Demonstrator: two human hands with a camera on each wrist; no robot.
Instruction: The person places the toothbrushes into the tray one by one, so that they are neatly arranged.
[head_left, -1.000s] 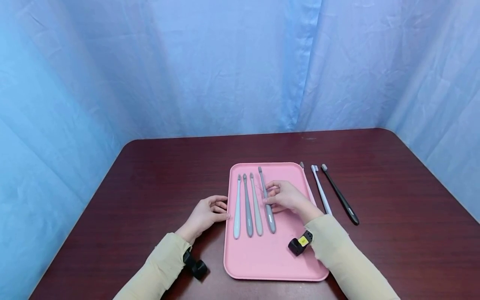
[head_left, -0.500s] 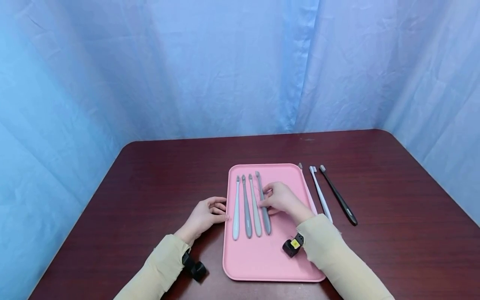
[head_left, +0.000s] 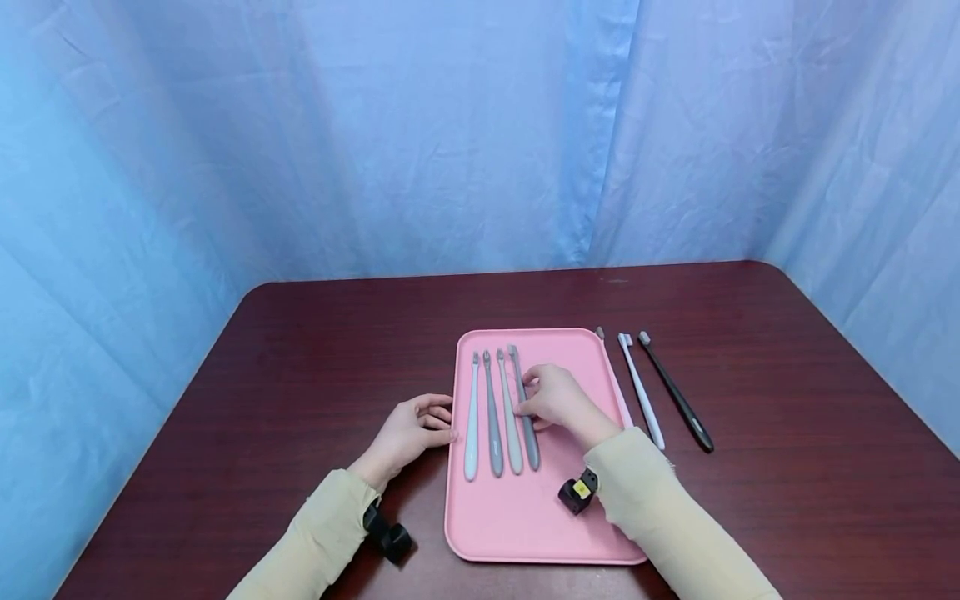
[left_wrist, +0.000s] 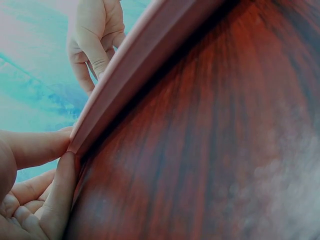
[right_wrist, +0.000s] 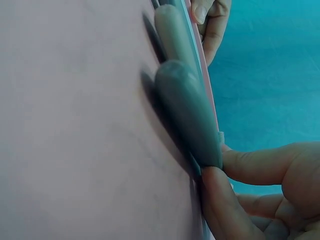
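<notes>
1. The pink tray (head_left: 540, 533) stays put, its edge pinched by the left hand (head_left: 408, 429).
2. The right hand (head_left: 558, 398), pinching the dark grey toothbrush (head_left: 525, 412), has slid it leftward, now parallel beside three others, suggesting the row nears alignment.

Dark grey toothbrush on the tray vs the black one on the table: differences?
The dark grey toothbrush lies on the pink tray, pinched by the right hand; the black toothbrush lies on the table, untouched. Grey stands rightmost in a row of four; black is angled. Both point bristles away.
</notes>
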